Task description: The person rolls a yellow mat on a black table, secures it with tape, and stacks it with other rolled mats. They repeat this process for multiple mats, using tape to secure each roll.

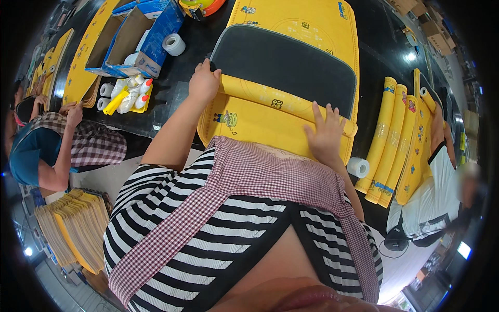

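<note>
Workroom interior. A glossy black tabletop [374, 52] reflects overhead light; pale floor [106, 179] shows at left. Brown cardboard boxes [436, 37] stand at upper right; 1 round lamp [28, 251] shines at lower left.

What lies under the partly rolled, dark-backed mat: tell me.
Under the partly rolled mat, a yellow printed mat shows beyond its far edge and on the near side of the roll. Its middle is covered; whether further mats lie beneath cannot be told.

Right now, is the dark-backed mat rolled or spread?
Partly rolled: its near end forms a yellow roll; beyond it, the dark backing lies spread.
</note>
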A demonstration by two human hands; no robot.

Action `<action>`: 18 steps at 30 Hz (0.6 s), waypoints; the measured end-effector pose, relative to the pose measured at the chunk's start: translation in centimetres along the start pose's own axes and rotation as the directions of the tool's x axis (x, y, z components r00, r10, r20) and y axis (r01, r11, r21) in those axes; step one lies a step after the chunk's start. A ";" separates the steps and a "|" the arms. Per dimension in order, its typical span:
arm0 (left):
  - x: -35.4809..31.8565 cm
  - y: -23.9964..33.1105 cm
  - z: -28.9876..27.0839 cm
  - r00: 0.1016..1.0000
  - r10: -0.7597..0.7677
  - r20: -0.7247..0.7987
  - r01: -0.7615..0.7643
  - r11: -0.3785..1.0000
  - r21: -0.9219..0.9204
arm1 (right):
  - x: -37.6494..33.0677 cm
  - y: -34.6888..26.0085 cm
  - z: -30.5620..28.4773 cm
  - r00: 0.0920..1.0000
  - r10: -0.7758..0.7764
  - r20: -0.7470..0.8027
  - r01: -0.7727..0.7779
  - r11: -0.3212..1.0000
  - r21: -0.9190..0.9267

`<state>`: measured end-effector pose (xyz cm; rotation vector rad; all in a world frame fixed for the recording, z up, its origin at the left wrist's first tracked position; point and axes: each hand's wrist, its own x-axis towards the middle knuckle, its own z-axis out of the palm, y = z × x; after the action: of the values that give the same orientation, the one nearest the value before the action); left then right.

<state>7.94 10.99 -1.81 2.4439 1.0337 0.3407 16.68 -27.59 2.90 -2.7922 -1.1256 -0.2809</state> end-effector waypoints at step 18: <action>-7.0 5.8 3.5 0.696 0.712 0.092 -0.715 0.699 0.001 | 1.4 0.3 2.8 0.992 0.103 0.078 -0.099 0.994 -0.054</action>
<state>8.02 1.28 -2.23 2.7741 -0.0166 0.4542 18.23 -26.36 0.49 -2.9169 -1.0024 -0.1910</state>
